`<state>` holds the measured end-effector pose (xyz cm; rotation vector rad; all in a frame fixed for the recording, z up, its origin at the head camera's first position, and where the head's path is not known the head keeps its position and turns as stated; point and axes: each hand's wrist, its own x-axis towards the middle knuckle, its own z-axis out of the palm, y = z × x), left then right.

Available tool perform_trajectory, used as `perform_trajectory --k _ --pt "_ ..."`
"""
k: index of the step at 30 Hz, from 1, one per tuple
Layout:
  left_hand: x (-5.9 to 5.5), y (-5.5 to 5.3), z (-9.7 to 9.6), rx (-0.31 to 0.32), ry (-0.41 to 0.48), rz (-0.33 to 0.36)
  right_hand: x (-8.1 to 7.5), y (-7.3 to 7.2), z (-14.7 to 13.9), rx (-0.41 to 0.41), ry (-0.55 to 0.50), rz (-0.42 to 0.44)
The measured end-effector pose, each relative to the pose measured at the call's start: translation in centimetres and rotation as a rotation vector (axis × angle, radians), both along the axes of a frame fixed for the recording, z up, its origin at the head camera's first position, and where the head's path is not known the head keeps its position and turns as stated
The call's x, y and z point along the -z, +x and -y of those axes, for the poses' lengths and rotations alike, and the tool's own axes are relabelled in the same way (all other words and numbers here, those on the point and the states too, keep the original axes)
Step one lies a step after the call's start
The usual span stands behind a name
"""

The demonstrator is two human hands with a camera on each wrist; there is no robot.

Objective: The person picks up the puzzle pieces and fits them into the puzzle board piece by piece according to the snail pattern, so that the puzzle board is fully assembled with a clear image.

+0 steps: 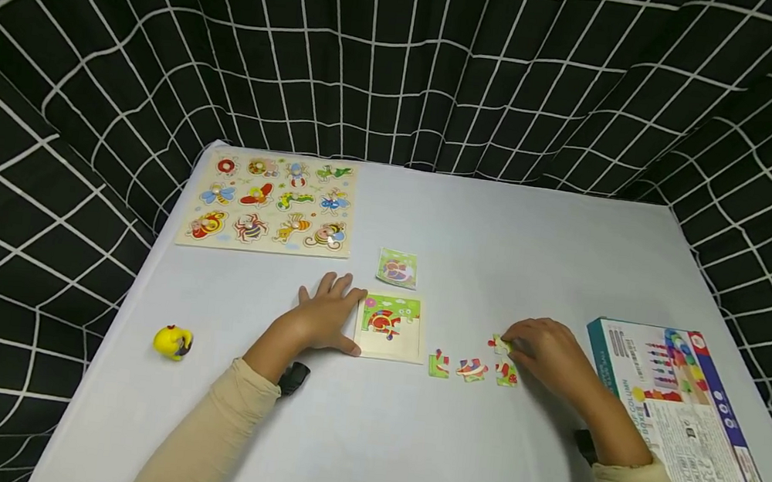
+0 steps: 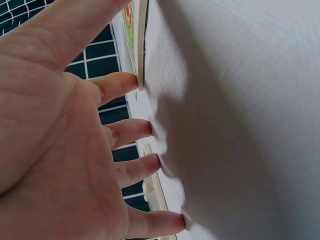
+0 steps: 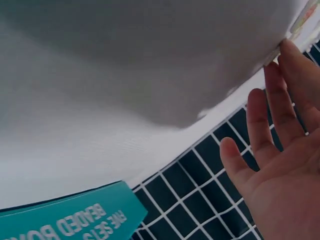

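Observation:
A small square wooden puzzle board (image 1: 372, 346) lies mid-table, its upper part filled with a red and green picture. My left hand (image 1: 319, 318) rests at its left side with fingers spread; thumb and index finger touch the board's edge, as the left wrist view also shows. To the right, my right hand (image 1: 549, 355) pinches a light green puzzle piece (image 1: 501, 344) between thumb and fingertips, low at the table. Three loose pieces lie in a row nearby: a green and red one (image 1: 439, 366), a striped one (image 1: 471, 370) and one with a red spot (image 1: 506, 374).
Just behind the board lies a snail picture card (image 1: 397, 268). A larger insect peg puzzle (image 1: 267, 202) is at the back left. There is a yellow toy (image 1: 173, 342) at the left and a flat toy box (image 1: 691, 410) beside my right forearm. Black grid cloth (image 1: 403, 64) hangs behind.

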<state>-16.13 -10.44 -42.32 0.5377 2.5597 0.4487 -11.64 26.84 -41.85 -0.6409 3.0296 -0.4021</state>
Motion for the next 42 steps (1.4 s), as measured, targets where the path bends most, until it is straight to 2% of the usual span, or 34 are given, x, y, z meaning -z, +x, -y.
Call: perform_trajectory --k 3,6,12,18,25,35,42 --pt "-0.2 -0.1 -0.2 0.007 -0.012 -0.002 -0.1 0.0 0.2 -0.006 0.001 -0.016" --pt "-0.1 -0.1 -0.2 0.007 -0.024 -0.001 -0.3 -0.3 1.2 -0.049 -0.011 -0.045" --pt "0.0 0.0 -0.1 -0.001 -0.026 -0.003 -0.9 -1.4 5.7 -0.201 -0.016 -0.091" --pt "0.0 0.1 -0.2 -0.004 -0.016 0.001 -0.8 -1.9 9.8 -0.288 0.005 -0.073" --pt "-0.3 0.2 -0.2 0.000 -0.024 0.008 0.0 -2.1 12.2 -0.301 0.010 -0.077" --pt "-0.3 0.1 -0.2 0.004 -0.030 -0.002 0.4 -1.8 12.8 -0.272 0.083 -0.161" --pt "-0.4 0.1 0.0 0.006 -0.030 -0.001 0.4 -1.8 13.1 -0.278 0.095 -0.156"
